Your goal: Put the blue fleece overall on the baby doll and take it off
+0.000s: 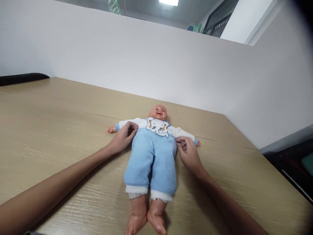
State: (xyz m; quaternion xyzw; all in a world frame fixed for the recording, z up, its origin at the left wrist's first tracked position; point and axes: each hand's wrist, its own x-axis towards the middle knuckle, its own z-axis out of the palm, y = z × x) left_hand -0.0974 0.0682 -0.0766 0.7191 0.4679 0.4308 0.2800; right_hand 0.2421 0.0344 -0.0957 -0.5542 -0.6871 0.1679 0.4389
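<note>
A baby doll (157, 112) lies on its back, its head away from me, arms spread and bare feet towards me. It wears a white top with light blue cuffs, an elephant face patch (157, 126) on the chest, and fluffy light blue trousers (161, 163) with white hems. My left hand (124, 135) has thumb and fingers pinched on the clothes at the left side of the waist. On the opposite side my right hand (188, 151) pinches the clothes just below the sleeve. The fingertips of both hands are partly hidden against the fabric.
The doll rests on a wood-grain table (73, 130) with thin seams. A white wall (146, 65) rises behind it. A black curved object (24, 78) stands at the far left edge, and a dark object (290, 163) sits beyond the right edge.
</note>
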